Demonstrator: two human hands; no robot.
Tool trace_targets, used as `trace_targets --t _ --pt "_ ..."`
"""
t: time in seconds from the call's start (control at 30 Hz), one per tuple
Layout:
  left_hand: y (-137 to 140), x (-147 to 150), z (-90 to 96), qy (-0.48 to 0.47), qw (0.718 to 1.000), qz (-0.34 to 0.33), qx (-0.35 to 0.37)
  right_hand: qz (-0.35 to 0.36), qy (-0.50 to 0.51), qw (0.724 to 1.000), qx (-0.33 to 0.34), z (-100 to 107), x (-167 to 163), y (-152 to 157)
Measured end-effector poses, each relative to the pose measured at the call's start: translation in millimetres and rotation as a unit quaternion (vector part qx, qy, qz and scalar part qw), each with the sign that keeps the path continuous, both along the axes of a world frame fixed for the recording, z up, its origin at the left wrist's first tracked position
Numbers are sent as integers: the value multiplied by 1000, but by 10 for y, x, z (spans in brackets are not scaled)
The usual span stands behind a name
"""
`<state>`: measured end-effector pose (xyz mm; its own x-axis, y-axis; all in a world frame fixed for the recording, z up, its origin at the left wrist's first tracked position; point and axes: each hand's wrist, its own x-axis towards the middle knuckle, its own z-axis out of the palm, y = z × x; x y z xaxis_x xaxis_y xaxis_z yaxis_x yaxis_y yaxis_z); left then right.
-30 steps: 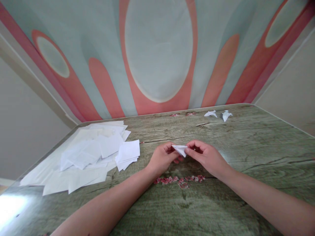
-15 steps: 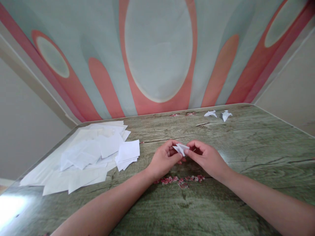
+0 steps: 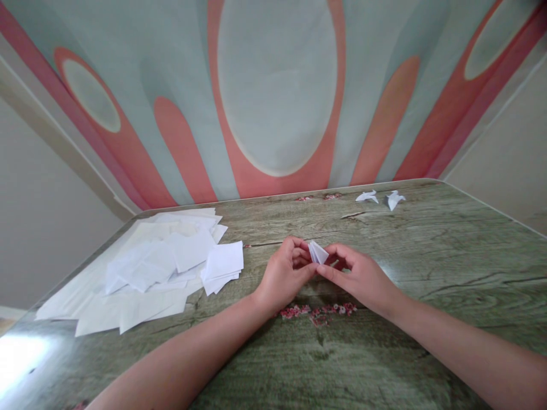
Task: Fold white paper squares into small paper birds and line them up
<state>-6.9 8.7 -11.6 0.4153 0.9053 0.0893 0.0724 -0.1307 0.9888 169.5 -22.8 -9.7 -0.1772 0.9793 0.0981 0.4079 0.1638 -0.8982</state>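
Observation:
A small piece of folded white paper (image 3: 318,253) is pinched between my two hands above the middle of the table. Its layers fan apart at the top, and its lower end sits at my thumbs. My left hand (image 3: 287,272) grips it from the left, its fingers curled behind. From the other side, my right hand (image 3: 358,273) closes thumb and fingers on the paper's right edge. The two thumb tips nearly meet in front. Some fingertips are hidden behind the paper.
Left of my hands lie a small stack of square paper (image 3: 223,261) and a wide spread of white sheets (image 3: 98,316). Two folded paper figures (image 3: 367,196) (image 3: 394,199) rest near the back right edge of the wood-grain table (image 3: 461,273). A patterned backdrop (image 3: 277,85) stands behind.
The folded paper has turned in my fingers: its points faced left before, and now its layers point upward. My left fingers have risen slightly.

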Motion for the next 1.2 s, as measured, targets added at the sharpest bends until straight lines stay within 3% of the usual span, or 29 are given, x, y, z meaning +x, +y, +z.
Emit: trace_targets --t 0.27,0.5,0.67,0.87,1.0,1.2 --pt "4 -4 -12 2 1000 14 -10 14 -15 999 47 -8 9 -14" --pt "35 -17 -8 60 998 13 11 3 9 1000 -2 -81 42 47" --pt "18 1 7 23 999 4 -26 -22 38 999 -10 -92 20 43" --pt "2 16 4 26 999 13 14 -25 28 999 -11 -25 34 29" --pt "3 20 12 29 999 2 -17 -31 32 999 3 -32 17 22" --pt "3 24 -19 12 1000 4 -8 -76 58 994 51 -67 -17 34"
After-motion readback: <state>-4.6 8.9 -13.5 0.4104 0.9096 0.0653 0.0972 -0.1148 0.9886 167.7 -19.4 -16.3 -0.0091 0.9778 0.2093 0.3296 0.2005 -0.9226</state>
